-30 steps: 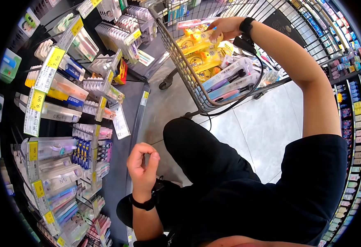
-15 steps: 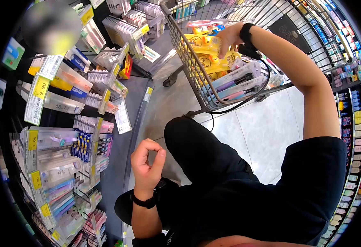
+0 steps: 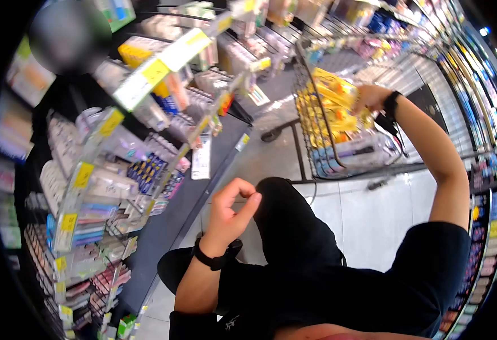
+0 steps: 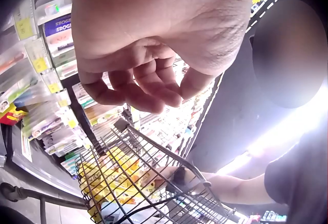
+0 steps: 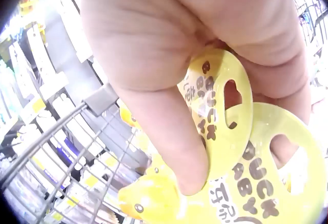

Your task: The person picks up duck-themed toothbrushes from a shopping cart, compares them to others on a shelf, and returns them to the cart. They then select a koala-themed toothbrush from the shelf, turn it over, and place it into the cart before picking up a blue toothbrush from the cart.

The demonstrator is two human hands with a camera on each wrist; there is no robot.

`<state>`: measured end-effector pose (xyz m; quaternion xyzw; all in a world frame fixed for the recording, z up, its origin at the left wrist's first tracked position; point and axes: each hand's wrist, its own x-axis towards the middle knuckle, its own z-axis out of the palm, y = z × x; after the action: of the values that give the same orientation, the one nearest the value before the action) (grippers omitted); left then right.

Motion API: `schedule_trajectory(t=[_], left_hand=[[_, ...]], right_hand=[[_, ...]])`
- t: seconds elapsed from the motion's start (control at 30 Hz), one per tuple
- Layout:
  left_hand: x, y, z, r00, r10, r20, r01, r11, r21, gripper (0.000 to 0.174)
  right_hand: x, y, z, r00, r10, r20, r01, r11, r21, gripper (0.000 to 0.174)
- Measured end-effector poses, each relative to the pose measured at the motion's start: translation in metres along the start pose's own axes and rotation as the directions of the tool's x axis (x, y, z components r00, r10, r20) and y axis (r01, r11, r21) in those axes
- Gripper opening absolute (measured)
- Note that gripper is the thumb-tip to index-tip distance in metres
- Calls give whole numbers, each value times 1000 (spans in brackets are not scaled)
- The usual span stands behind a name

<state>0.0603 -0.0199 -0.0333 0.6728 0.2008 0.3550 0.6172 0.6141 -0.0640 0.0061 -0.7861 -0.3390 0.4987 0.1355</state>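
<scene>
Wire shopping cart (image 5: pixel 100 100), viewed from my remote station: yellow duck packages (image 3: pixel 330 90) lie piled inside near its side wall, with clear packages (image 3: pixel 367 152) just beside them. Compared with half a second earlier, I find the head view turned and blurred, the cart and the shelves (image 3: pixel 84 170) shifted in it; the right hand (image 3: pixel 371 98) remains at the yellow pile. Its grip pinches a yellow card (image 5: pixel 212 106), thumb in front, fingers behind. The left hand (image 3: pixel 232 209), well apart from the cart, curls its fingers loosely, thumb near the index fingertip.
</scene>
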Motion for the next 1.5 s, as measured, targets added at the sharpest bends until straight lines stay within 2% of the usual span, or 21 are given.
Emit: schedule_trajectory(t=[0.07,0.13,0.2,0.33,0.4,0.43,0.5,0.67,0.77,0.87,0.9,0.97,1.0,1.03,1.07,1.13,1.2,1.27,1.33,1.4,1.5], left_hand=[[3,2,-4,1000,20,-7,-20,1000,22,12],[4,1,-6,999,31,-21,-30,999,35,12],[5,-3,-8,1000,21,-11,-21,1000,2,13],[8,-10,-11,998,44,-33,-44,999,-17,12],[9,-12,-13,998,-1,-58,-2,999,-41,13],[9,-12,-15,998,1,-62,-4,999,-40,13],[12,-11,-21,995,-72,-75,61,987,-149,12],[23,-15,-37,996,14,-84,-36,966,-258,9],[31,-2,-34,992,-106,68,125,775,-619,40],[33,7,-42,957,-98,273,281,543,-791,70],[30,10,-47,946,-94,312,322,416,-850,81],[21,14,-65,915,36,403,364,363,-858,86],[16,20,-69,897,66,438,395,328,-858,87],[6,31,-75,866,-48,498,450,-359,-818,89],[-10,38,-84,857,56,512,485,245,-840,87],[-25,38,-91,865,29,501,435,453,-778,83],[-38,41,-92,862,-10,506,485,306,-819,75],[-50,48,-98,914,10,405,337,538,-773,67],[-59,42,-96,939,-105,326,333,509,-794,62],[-67,49,-93,939,-236,251,341,526,-779,62],[-77,42,-85,942,-202,267,333,489,-806,59]], right_hand=[[-63,-56,24,966,-25,-256,-50,959,-280,38],[-91,-74,33,936,-52,-347,-72,939,-336,37],[-96,-61,25,917,-115,-383,41,980,-197,36],[-132,-68,9,850,-265,-455,120,939,-324,36],[-156,-76,12,816,-360,-453,326,933,-153,37],[-166,-81,7,813,-349,-465,304,937,-171,34],[-191,-98,10,779,-425,-461,408,902,-142,38],[-212,-136,20,705,-608,-365,663,747,36,59],[-216,-188,92,731,-642,-232,682,705,197,69],[-193,-215,151,747,-665,1,661,743,110,69],[-180,-221,169,755,-645,117,642,764,69,65],[-169,-245,213,767,-566,302,567,818,93,47],[-161,-254,227,764,-531,366,581,813,-33,41],[-151,-261,238,720,-552,420,623,781,-40,40],[-142,-268,248,675,-574,464,666,744,-47,39],[-138,-285,264,626,-548,554,671,741,-25,39],[-126,-298,277,522,-577,627,751,660,-19,48],[-112,-298,293,407,-688,601,824,561,85,65],[-103,-297,299,432,-701,567,864,501,-38,62],[-102,-290,308,408,-738,538,874,485,3,63],[-98,-287,316,334,-758,560,910,414,19,73]])
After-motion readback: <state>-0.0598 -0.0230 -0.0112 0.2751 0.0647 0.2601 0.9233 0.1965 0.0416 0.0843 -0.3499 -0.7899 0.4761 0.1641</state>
